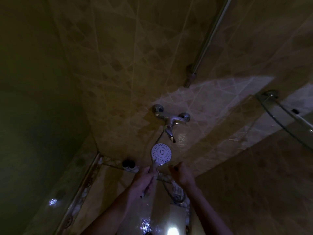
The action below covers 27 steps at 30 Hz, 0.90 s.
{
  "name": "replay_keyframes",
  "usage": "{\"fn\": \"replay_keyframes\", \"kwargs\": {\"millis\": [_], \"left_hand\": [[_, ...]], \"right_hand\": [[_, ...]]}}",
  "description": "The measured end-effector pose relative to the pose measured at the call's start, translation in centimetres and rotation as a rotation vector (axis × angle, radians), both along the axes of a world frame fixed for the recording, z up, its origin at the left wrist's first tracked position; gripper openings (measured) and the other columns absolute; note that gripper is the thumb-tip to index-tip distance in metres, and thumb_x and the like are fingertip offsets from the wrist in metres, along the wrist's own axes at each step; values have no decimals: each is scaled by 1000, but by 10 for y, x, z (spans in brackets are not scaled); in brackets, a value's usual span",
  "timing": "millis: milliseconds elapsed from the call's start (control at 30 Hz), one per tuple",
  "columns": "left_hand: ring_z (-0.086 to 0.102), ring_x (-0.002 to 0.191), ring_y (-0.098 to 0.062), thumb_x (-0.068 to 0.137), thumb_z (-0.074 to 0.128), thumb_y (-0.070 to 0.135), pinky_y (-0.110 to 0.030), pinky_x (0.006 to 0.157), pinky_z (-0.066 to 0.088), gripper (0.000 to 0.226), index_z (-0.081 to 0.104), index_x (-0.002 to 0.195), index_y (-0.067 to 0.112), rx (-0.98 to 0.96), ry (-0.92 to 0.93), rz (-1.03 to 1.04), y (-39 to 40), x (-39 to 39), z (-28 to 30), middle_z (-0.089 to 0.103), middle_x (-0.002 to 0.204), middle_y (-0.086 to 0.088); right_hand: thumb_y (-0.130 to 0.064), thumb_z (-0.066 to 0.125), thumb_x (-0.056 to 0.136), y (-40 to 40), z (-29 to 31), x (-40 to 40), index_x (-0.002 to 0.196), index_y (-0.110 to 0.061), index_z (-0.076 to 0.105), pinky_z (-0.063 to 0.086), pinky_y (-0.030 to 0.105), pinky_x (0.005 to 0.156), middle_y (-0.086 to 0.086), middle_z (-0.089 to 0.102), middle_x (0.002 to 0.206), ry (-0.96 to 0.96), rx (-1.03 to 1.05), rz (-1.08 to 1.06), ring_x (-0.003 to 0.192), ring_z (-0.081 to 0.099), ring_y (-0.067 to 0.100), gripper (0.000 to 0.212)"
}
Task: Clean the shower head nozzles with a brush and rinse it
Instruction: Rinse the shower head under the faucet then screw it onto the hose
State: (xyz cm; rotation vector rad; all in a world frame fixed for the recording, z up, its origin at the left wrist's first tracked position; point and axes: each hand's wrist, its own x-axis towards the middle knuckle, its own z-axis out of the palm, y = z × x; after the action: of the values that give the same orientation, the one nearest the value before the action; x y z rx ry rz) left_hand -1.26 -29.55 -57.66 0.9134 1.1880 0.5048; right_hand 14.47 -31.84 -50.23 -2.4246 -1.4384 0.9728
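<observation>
Shower head point(161, 154): white round face tilted up toward us, low in a dim tiled stall, just below the wall tap point(171, 119); we judge it is turned this way to expose the nozzles
Left hand point(143, 183): our fingers are wrapped round the handle under the head, keeping it steady
Right hand point(182, 174): raised just beside the head, apart from it, fingers loosely curled; we cannot tell whether it holds a brush
Hose point(171, 195): loops down from the handle toward the floor
Bottles point(128, 165): small, standing in the corner behind the hands
Stage: scrubbing looks about to start, in our judgement
</observation>
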Motion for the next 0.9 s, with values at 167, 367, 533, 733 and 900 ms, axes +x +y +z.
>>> {"fn": "replay_keyframes", "kwargs": {"millis": [167, 367, 533, 733, 900], "left_hand": [[38, 34, -18, 97, 48, 42, -23, 39, 27, 35, 59, 73, 19, 1, -2, -25, 2, 6, 0, 47, 44, -2], [39, 34, -17, 97, 51, 27, -22, 38, 29, 22, 58, 79, 15, -27, 16, -47, 2, 3, -1, 50, 47, -3], [40, 31, -16, 98, 52, 25, -19, 34, 29, 23, 60, 77, 16, -10, 12, -33, 1, -2, 4, 48, 45, -3], [38, 35, -19, 97, 52, 32, -23, 40, 25, 30, 55, 72, 18, 2, 13, -26, 1, -7, 6, 45, 49, -6], [39, 33, -17, 99, 48, 27, -20, 37, 26, 32, 54, 71, 14, 6, 39, -32, 0, -5, 9, 46, 43, 0]], "right_hand": [[-28, 53, 96, 16, 3, -13, 47, -18, 33, 28, 18, 36, -9, 33, 43, -7, 84, 57, 34, 31, 0, 54], [-28, 53, 95, 42, 6, 5, 83, -3, 57, 32, 27, 60, 19, 58, 83, -62, 4, -37, 77, 58, 26, 28], [-28, 52, 97, 29, 7, 19, 84, 2, 58, 35, 28, 61, 19, 61, 83, 18, -4, -90, 73, 54, 20, 34], [-31, 53, 96, 10, 2, 7, 78, -3, 60, 34, 26, 54, 12, 58, 75, 66, -37, 0, 66, 55, 20, 34], [-30, 54, 95, 28, -2, -12, 53, -19, 47, 31, 27, 56, 11, 52, 69, 50, -12, 69, 67, 50, 17, 44]]}}
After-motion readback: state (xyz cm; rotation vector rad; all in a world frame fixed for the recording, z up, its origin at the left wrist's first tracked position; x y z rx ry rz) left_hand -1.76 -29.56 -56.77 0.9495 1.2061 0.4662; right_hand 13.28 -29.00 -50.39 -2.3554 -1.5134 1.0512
